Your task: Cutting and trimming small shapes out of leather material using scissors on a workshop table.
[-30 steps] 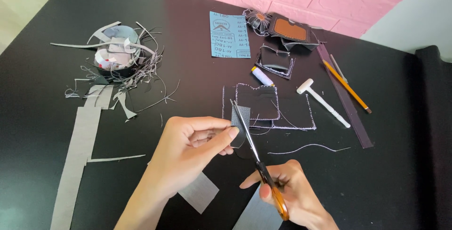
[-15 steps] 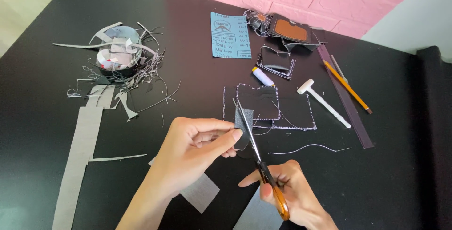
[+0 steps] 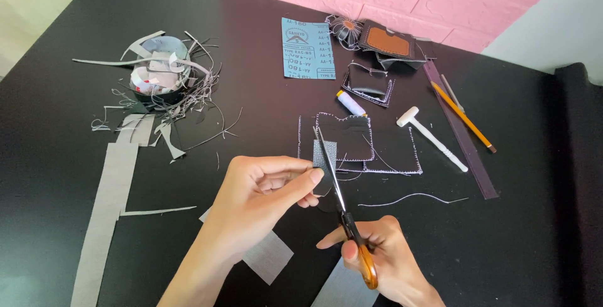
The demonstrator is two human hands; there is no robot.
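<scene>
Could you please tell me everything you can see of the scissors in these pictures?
The scissors have slim silvery metal blades and orange handles. The right hand grips the handles low in the picture; the blades point up and away, slightly parted around a small grey piece pinched by the left hand. They are held above the black table.

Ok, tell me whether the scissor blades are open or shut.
Nearly shut. The scissors in the right hand show their blades as one narrow point against the small grey piece pinched by the left hand.

Grey strip (image 3: 103, 213): lower end cut off by frame edge. Scissors (image 3: 344, 213): handles partly hidden inside right hand (image 3: 383, 263), below the strip's level.
</scene>
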